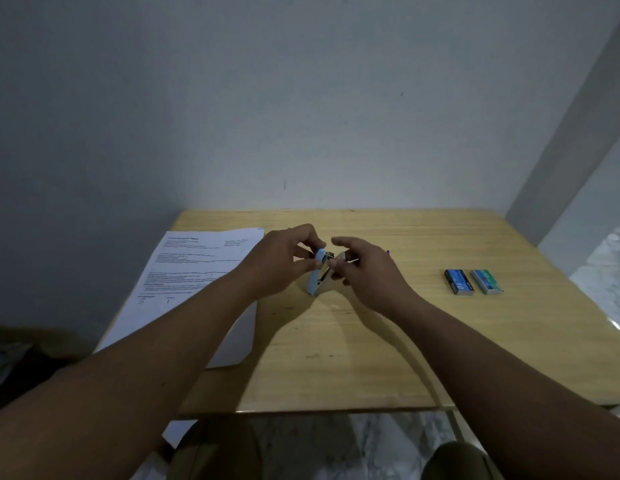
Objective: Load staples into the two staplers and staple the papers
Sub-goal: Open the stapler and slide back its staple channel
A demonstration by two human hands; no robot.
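A small light-blue stapler (317,277) stands on its rear end in the middle of the wooden table (388,341), hinged wide apart. My left hand (284,259) pinches its blue top cover. My right hand (365,268) grips the other half, with the index finger stretched out above it. Printed papers (194,271) lie at the left, partly under my left forearm. Two staple boxes sit at the right: a dark blue one (459,282) and a teal one (488,281). A tiny purple tip (387,252) peeks out behind my right hand; what it belongs to is hidden.
The table stands against a grey wall, its far edge just beyond my hands. Marble floor shows below the near edge and at the right. My knees sit under the front edge of the table.
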